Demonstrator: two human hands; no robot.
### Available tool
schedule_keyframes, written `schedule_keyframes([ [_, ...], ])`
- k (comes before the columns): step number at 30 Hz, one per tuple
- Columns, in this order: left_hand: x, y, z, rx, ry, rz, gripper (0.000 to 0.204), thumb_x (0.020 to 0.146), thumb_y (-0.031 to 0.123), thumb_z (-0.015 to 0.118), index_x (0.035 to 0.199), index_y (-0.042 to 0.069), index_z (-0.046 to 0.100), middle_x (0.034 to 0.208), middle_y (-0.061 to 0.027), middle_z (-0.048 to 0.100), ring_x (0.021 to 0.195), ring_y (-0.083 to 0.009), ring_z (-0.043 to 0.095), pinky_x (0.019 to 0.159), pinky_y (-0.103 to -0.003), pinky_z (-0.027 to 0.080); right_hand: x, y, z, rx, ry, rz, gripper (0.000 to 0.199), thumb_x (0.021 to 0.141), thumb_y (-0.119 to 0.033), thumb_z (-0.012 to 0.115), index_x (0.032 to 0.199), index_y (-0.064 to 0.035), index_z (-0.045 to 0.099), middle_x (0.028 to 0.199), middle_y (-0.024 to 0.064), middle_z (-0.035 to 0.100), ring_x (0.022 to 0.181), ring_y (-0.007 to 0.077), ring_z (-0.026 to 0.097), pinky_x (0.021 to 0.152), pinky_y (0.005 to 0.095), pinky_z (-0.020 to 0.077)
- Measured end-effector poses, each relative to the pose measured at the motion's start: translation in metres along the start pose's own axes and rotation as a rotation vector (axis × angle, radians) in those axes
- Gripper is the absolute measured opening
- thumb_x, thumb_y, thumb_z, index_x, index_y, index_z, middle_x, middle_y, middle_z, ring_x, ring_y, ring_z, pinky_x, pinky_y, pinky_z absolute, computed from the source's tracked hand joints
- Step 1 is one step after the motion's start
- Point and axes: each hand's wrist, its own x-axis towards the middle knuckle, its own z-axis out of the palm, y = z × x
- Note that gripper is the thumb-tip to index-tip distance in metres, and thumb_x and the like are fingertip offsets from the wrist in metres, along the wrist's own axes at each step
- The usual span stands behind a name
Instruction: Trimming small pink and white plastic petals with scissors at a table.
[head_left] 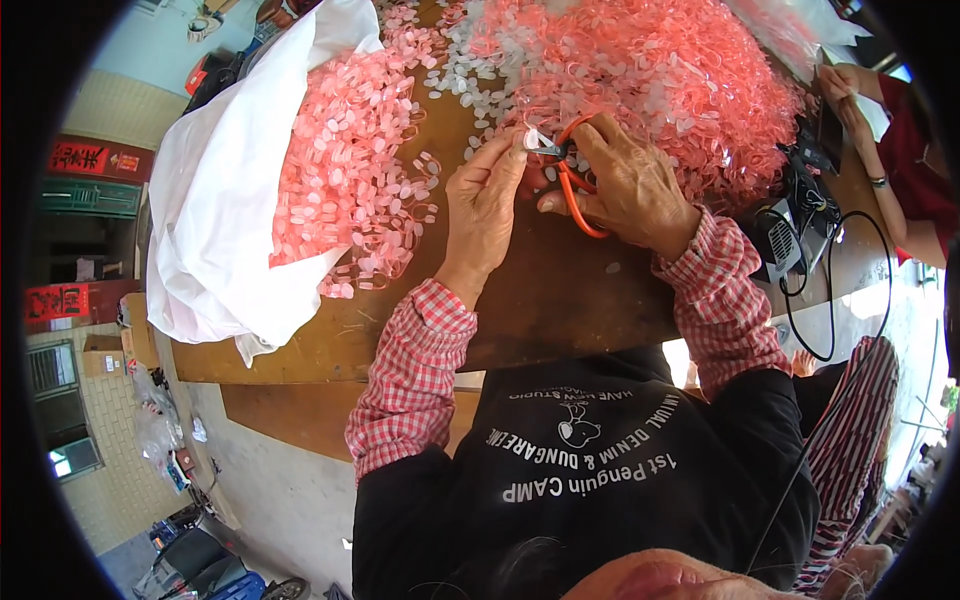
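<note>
A grey device [781,243] with a black cable [889,272] lay at the right side. At the left there were a cardboard box [103,357], a red sign [78,157] and a scooter [198,556].

Pale piece [531,138] in left hand [484,195], too small to identify, scissors [561,151], partly hidden by right hand [632,182], co-worker in red [908,150], cut off at right, scooter [205,562], cut off below

Brown wooden table [590,315], grey floor [290,480], pale brick wall [120,420] with window [55,372] at left, bright light at right.
</note>
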Motion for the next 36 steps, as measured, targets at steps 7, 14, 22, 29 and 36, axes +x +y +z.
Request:
schedule_keyframes([
  [7,0.001,0.002,0.005,-0.261,0.039,-0.059,0.021,0.097,0.016,0.054,0.109,0.001,0.063,0.080,-0.0007,0.060,0.070,-0.0071,0.052,0.064,-0.021,0.042,-0.001,0.003,0.009,0.026,0.101,-0.042,0.062,0.072,-0.053,0.074,0.099,-0.0023,0.051,0.091,0.0141,0.054,0.077,0.0355,0.060,0.063,0.0456,0.0476],
  [14,0.001,-0.001,-0.001,-0.278,-0.021,-0.081,0.021,0.097,0.015,0.054,0.110,0.000,0.062,0.088,-0.0038,0.061,0.072,-0.0098,0.054,0.066,-0.023,0.044,-0.001,0.000,0.007,-0.040,0.072,-0.047,0.060,0.074,-0.049,0.074,0.105,-0.0023,0.054,0.095,0.0140,0.054,0.077,0.0346,0.060,0.062,0.0416,0.0505],
  [22,0.006,-0.003,-0.006,-0.370,-0.048,-0.101,0.021,0.096,0.015,0.056,0.110,0.000,0.062,0.090,-0.0046,0.062,0.075,-0.0117,0.056,0.065,-0.025,0.047,0.001,-0.004,0.006,-0.114,0.114,-0.040,0.055,0.076,-0.053,0.070,0.096,-0.0041,0.054,0.083,0.0115,0.055,0.065,0.0335,0.061,0.053,0.0414,0.0485],
  [29,0.005,-0.004,-0.006,-0.309,0.016,-0.092,0.022,0.095,0.015,0.059,0.110,0.000,0.064,0.090,-0.0035,0.063,0.076,-0.0093,0.058,0.066,-0.023,0.046,0.001,-0.004,0.012,-0.173,0.077,-0.004,0.046,0.079,-0.046,0.070,0.088,-0.0040,0.055,0.072,0.0124,0.056,0.062,0.0359,0.060,0.051,0.0416,0.0461],
  [36,0.004,-0.009,-0.003,-0.016,0.045,0.016,0.021,0.091,0.006,0.064,0.111,-0.001,0.065,0.088,0.0004,0.062,0.076,-0.0045,0.054,0.066,-0.023,0.047,0.003,0.006,0.005,0.144,0.031,0.146,0.032,0.081,-0.030,0.075,0.085,-0.0029,0.059,0.077,0.0130,0.059,0.056,0.0256,0.056,0.053,0.0350,0.0455],
])
